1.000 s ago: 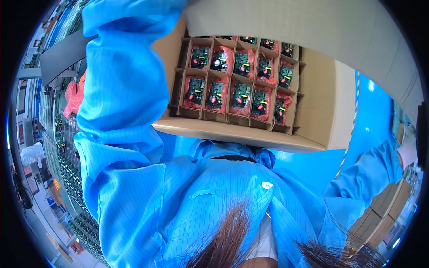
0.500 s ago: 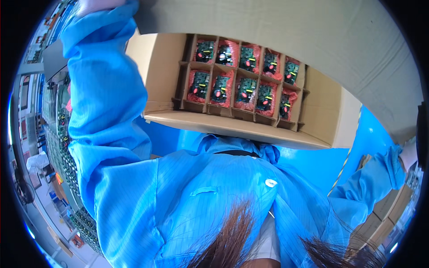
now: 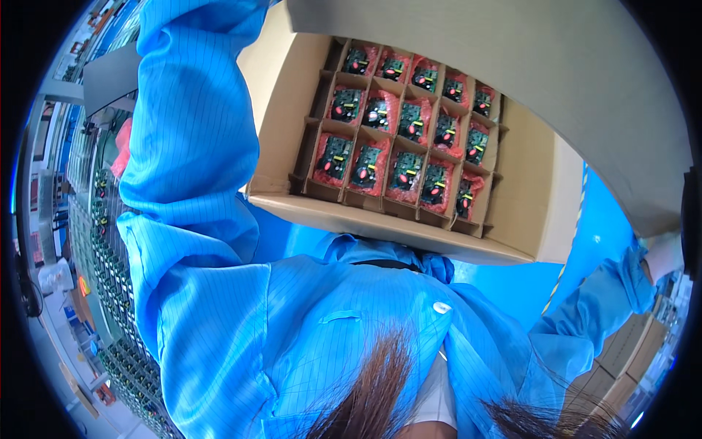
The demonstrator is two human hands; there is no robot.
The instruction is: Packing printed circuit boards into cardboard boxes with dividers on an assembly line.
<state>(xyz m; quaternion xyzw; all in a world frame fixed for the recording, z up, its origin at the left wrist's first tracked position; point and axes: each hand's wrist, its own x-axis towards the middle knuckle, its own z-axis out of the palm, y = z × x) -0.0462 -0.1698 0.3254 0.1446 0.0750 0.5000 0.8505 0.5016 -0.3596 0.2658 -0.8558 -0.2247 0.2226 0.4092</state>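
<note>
Sheet (image 3: pixel 512 80) spans wearer's 12 to 3 o'clock, blocking the box's (image 3: pixel 395 226) 1 o'clock corner from sight. Right hand (image 3: pixel 664 256) at 3, beside sheet's near corner; can't tell if gripping. Left hand out of frame past 11, state unknown. Box at 12, boards (image 3: pixel 406 170) in dividers.

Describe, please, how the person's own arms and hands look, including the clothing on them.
The left sleeve is blue, loose and wrinkled, with thin darker stripes. The right sleeve is also blue and loose. The right hand shows only in part; whether it wears a glove is unclear. The left hand is out of view.
</note>
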